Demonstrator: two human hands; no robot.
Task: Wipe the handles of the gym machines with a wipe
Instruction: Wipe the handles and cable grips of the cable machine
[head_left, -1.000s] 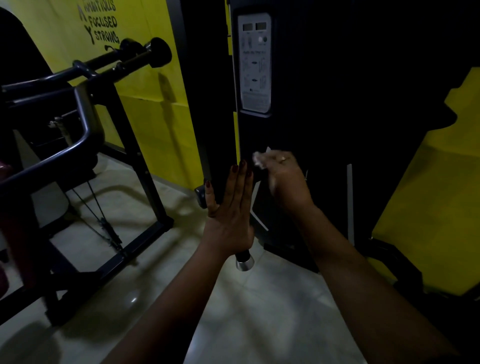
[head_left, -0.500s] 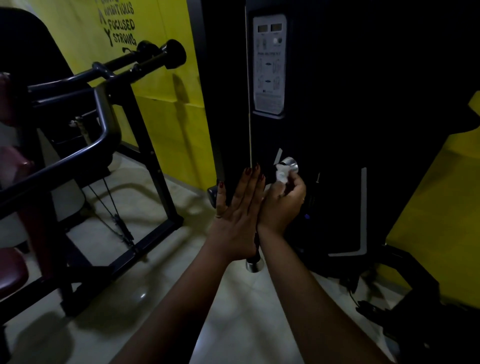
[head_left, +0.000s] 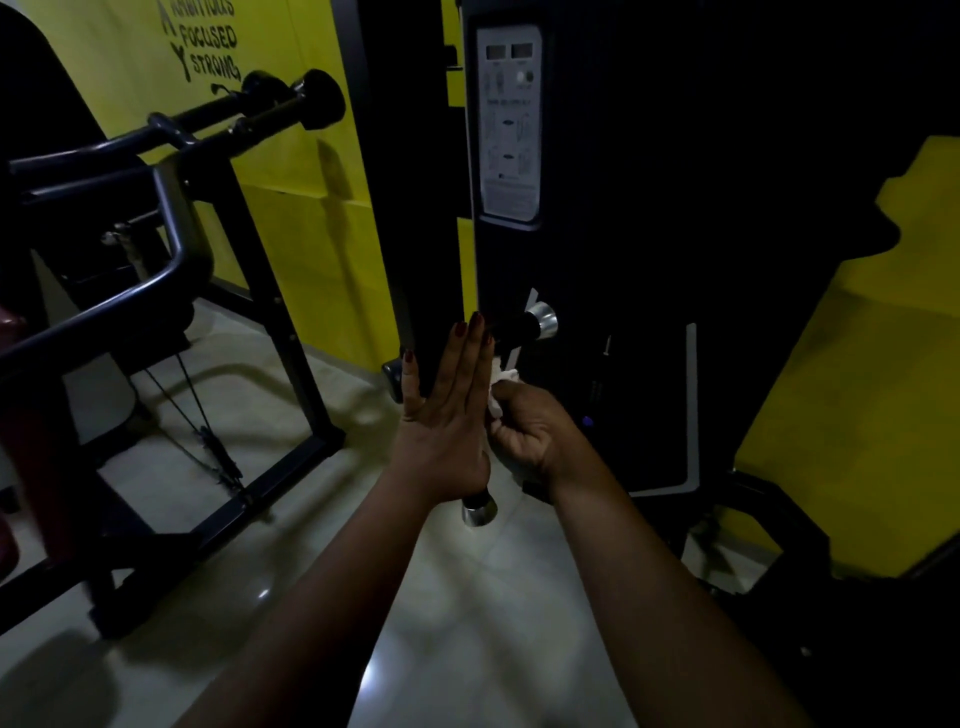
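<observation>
my left hand (head_left: 447, 423) lies flat against the handle (head_left: 514, 330). my right hand (head_left: 530, 428) clutches the wipe (head_left: 500, 382) on it.

This is a gym. A black weight-stack machine (head_left: 623, 260) carries an exercise placard (head_left: 511, 124). A tubular-framed machine (head_left: 171, 249) with a cable (head_left: 202, 426) stands to the left. The yellow wall (head_left: 291, 171) carries painted lettering (head_left: 208, 47) reading "FOCUSED STRONG", above a pale tiled floor (head_left: 467, 649).
</observation>
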